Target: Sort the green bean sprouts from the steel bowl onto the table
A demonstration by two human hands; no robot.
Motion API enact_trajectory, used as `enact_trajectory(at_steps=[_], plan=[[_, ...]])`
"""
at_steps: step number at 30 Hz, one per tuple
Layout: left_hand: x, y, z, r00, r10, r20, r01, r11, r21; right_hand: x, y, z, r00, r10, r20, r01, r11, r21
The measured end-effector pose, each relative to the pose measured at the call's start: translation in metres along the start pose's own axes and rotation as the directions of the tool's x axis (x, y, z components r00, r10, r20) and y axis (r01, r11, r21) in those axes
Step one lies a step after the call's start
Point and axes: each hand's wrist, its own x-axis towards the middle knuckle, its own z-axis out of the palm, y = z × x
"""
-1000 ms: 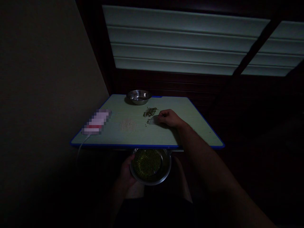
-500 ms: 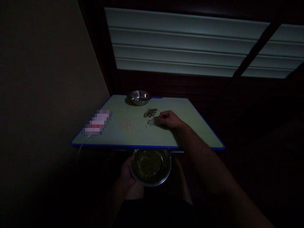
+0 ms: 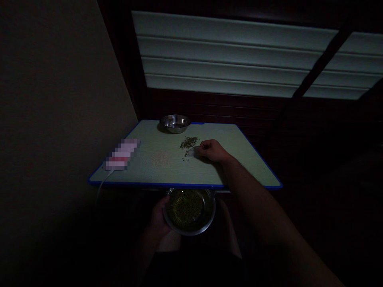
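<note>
My left hand (image 3: 160,217) grips the left rim of a steel bowl (image 3: 205,228) just below the table's front edge. Inside the bowl lie many small green beans (image 3: 187,207), which look like mung beans. On the table, my right hand (image 3: 213,150) is closed on a thin, translucent flat piece (image 3: 193,152), its exact kind unclear in the dim light. The piece touches the tabletop beside a few stray beans (image 3: 186,154). Just beyond it is a loose pile of beans (image 3: 189,142). A pale patch of fine grains (image 3: 160,158) lies further left.
The pale green table (image 3: 239,171) has a blue edge. A second steel bowl (image 3: 175,124) stands at its back. A blurred-out phone-like device (image 3: 122,154) with a white cable (image 3: 101,185) lies at the left, near a wall (image 3: 74,79). Dark-framed slatted panels (image 3: 224,56) rise behind.
My right hand and the flat piece have shifted very slightly left among the stray beans. My left hand still holds the bowl in the same place.
</note>
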Motion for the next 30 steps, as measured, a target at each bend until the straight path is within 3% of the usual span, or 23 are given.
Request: enact_trajectory(at_steps=[7,23,30], plan=[[0.001,-0.001,0.001,1.000,0.002,0.011,-0.001,1.000,-0.006,0.002,0.001,0.004,0.997,-0.080,0.004,0.080,0.997,-0.005],[-0.002,-0.003,0.008,0.998,0.016,-0.068,-0.015,1.000,0.011,0.008,-0.001,0.013,0.993,-0.101,0.055,0.100,0.995,0.014],[0.001,-0.002,0.002,1.000,-0.005,-0.011,0.005,0.999,-0.034,0.008,-0.004,0.017,0.988,-0.069,0.137,0.057,0.994,0.088]])
